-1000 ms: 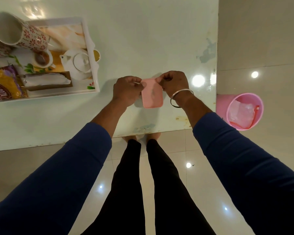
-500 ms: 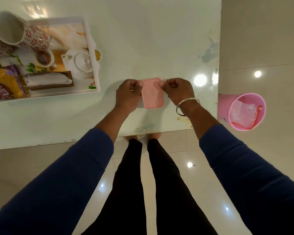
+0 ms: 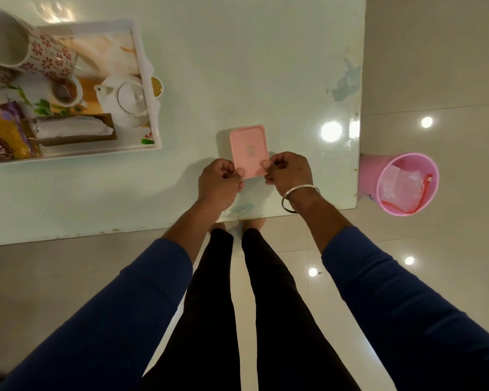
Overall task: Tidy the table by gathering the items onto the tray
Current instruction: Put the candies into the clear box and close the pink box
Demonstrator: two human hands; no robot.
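Observation:
A flat pink rectangular lid is held over the pale glass table, near its front edge. My left hand pinches the lid's near left corner and my right hand pinches its near right corner, both with fingers curled. The white tray stands at the table's left. It holds a white teapot, floral mugs, a small cup, a brown box with white paper and a yellow snack packet.
A pink waste bin with clear plastic inside stands on the tiled floor off the table's right edge. My legs and feet are below the table's front edge.
Both hands have slid from the lid's far corners to its near corners. The lid has turned flat toward the camera, staying between the hands.

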